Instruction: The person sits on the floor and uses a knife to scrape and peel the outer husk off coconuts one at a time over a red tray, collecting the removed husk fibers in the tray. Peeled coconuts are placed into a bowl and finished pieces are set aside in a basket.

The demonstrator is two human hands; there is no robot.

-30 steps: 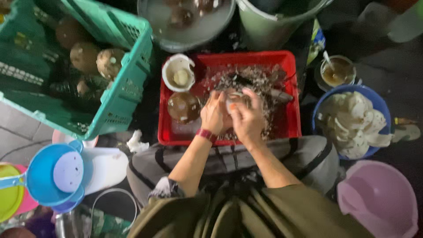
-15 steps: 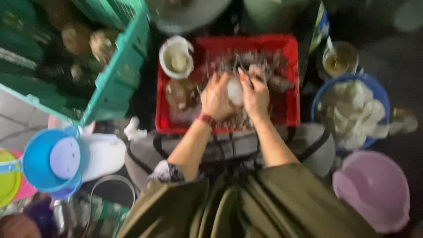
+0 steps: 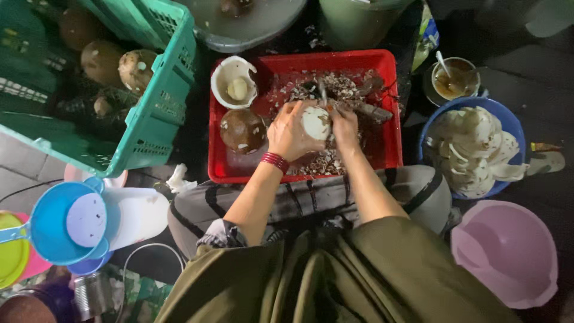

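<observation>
Since the earlier frame both hands have shifted slightly, staying over the red tray (image 3: 391, 107), the white coconut now turned more into view. Left of the fingers sit a green crate (image 3: 161, 101), a shell half (image 3: 234, 82) and a brown coconut (image 3: 243, 130). The left hand (image 3: 288, 133) curls its fingers around the peeled coconut (image 3: 315, 122); the right hand (image 3: 345, 127) presses fingers together against its other side. Right of them, a blue bowl (image 3: 501, 116) holds white pieces.
</observation>
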